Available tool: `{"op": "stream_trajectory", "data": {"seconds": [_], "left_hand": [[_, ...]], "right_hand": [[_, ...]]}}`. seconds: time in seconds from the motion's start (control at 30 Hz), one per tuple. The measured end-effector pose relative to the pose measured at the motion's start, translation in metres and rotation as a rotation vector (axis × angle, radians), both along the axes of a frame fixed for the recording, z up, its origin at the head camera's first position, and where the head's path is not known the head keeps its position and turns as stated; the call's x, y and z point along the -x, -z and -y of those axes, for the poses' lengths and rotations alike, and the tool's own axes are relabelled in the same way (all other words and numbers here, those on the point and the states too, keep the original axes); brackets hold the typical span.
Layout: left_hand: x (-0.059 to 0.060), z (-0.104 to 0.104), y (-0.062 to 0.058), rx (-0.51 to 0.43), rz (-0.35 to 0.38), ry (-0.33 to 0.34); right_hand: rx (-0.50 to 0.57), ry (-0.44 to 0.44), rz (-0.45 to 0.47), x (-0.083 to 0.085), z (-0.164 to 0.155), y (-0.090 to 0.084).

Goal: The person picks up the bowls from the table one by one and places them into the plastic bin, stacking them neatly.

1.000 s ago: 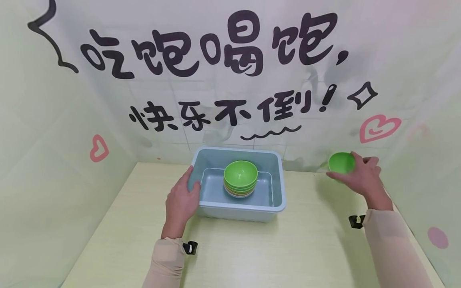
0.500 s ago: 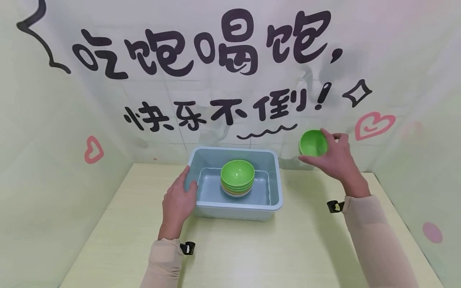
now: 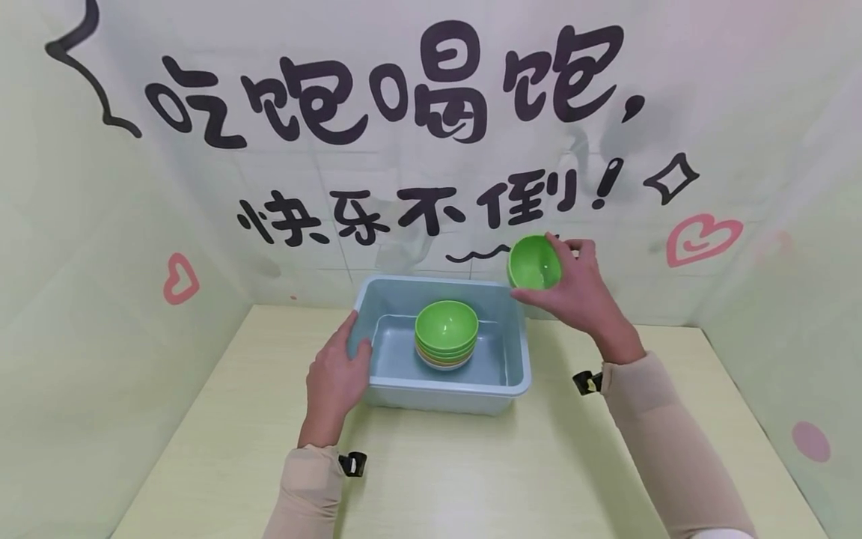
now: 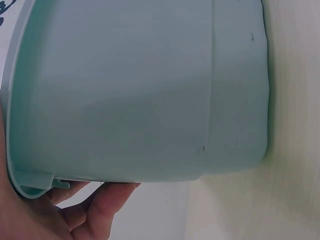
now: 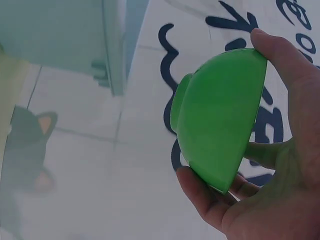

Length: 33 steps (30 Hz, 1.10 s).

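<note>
One blue tub (image 3: 515, 352); one bowl stack (image 3: 446, 344); one held green bowl (image 3: 533, 261).

Worktop (image 3: 471, 471): pale yellow-green, faint wood grain, set into a corner. Back wall (image 3: 323, 217): white tiles under a translucent sheet with large black Chinese lettering (image 3: 384, 90) in two rows, a black wavy line (image 3: 471, 254), a black diamond outline (image 3: 671, 177), and a pink heart (image 3: 703, 238). Left wall: pink heart (image 3: 180, 278). Right wall: pink dot (image 3: 811, 441). Right wrist view: a dark cat figure (image 5: 30, 145) low on the tiles, blurred.
</note>
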<state>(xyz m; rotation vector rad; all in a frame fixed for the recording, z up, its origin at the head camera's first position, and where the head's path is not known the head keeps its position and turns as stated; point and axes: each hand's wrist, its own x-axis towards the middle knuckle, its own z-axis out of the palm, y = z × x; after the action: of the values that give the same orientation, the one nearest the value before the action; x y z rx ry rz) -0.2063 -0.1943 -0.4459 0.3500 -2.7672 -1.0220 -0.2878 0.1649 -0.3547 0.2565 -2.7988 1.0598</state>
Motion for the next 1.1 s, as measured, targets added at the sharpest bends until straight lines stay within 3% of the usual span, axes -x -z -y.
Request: {"op": "stream_trajectory", "data": {"seconds": [0.6, 0.83, 1.1], "left_hand": [[0.002, 0.001, 0.004, -0.007, 0.003, -0.018], [0.003, -0.002, 0.004, 0.002, -0.022, -0.020], [0.001, 0.000, 0.003, 0.009, -0.018, -0.018]], "right_hand": [[0.020, -0.220, 0.062, 0.018, 0.058, -0.005], [0.072, -0.259, 0.091, 0.026, 0.078, 0.001], [0.060, -0.310, 0.129, 0.035, 0.096, 0.017]]}}
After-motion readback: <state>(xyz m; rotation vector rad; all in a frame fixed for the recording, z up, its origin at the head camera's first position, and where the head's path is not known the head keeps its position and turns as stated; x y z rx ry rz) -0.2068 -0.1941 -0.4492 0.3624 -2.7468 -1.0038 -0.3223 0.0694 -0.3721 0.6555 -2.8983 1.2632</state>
